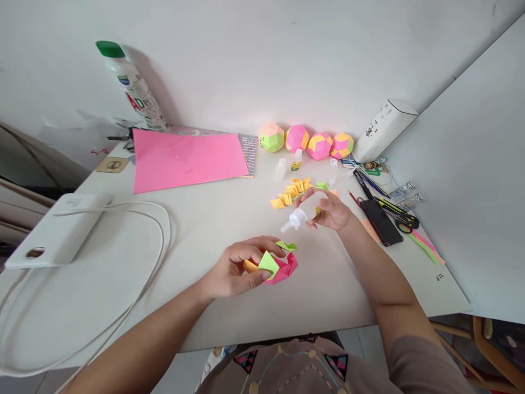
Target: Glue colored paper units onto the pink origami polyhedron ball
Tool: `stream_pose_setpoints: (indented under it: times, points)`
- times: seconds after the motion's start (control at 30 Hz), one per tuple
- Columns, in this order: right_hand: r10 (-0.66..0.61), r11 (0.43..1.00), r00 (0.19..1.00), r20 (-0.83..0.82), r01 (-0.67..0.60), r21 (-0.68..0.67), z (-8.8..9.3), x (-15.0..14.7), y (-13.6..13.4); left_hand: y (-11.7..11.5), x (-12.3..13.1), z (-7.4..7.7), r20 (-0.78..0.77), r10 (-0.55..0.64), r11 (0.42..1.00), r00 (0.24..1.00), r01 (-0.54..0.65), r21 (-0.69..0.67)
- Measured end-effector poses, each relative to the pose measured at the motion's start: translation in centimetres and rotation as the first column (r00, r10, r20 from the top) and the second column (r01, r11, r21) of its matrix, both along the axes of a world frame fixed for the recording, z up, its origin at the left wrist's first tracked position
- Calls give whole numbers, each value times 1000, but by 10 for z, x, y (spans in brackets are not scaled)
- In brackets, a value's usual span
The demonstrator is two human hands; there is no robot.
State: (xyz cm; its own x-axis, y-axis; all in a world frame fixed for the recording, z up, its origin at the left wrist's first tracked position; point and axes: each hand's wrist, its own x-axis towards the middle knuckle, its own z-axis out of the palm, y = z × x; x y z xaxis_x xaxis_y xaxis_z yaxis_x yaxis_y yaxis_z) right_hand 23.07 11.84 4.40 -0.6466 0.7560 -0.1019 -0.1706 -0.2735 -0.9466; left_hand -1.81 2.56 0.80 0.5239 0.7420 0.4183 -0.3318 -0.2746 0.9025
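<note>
My left hand (241, 265) is closed on a partly built folded-paper ball (284, 271) in pink, green and orange, held above the front of the desk. Green flaps stand up from its near side and its top. In my right hand (334, 210) is a translucent glue bottle (305, 212), tilted so that its narrow nozzle points down and left toward the paper ball. A gap separates the nozzle from the paper. Just behind the bottle lie several folded orange paper pieces (291, 192), with a green piece (322, 186) beside them, partly hidden by my right hand.
Several finished paper balls (297, 138) line the wall, with small bottles (280, 169) before them. Pink paper (184, 161) lies at the back left. A white power strip (61, 230) and its looped cable occupy the left. On the right are a black phone (381, 221), scissors (406, 223) and pens.
</note>
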Motion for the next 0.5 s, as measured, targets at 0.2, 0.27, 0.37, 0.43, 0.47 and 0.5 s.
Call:
stream_pose_setpoints:
  times: [0.2, 0.27, 0.37, 0.43, 0.47, 0.5]
  points:
    - [-131, 961, 907, 399, 17, 277, -14, 0, 4, 3, -5, -2, 69, 29, 997, 997, -25, -68]
    - [-219, 878, 839, 498, -53, 476, -22, -7, 3, 4, -5, -2, 85, 27, 996, 996, -20, -92]
    - [-315, 728, 742, 591, -210, 652, -36, -17, -2, 4, -6, -4, 86, 23, 991, 996, -11, -134]
    - [-356, 645, 679, 642, -319, 695, -45, -22, -4, 5, -7, -6, 95, 21, 984, 995, -3, -179]
    - [-368, 611, 654, 661, -366, 702, -49, -23, -5, 5, -7, -7, 106, 19, 978, 994, 4, -208]
    - [-378, 585, 633, 676, -403, 704, -51, -24, -5, 5, -7, -8, 121, 17, 971, 992, 12, -237]
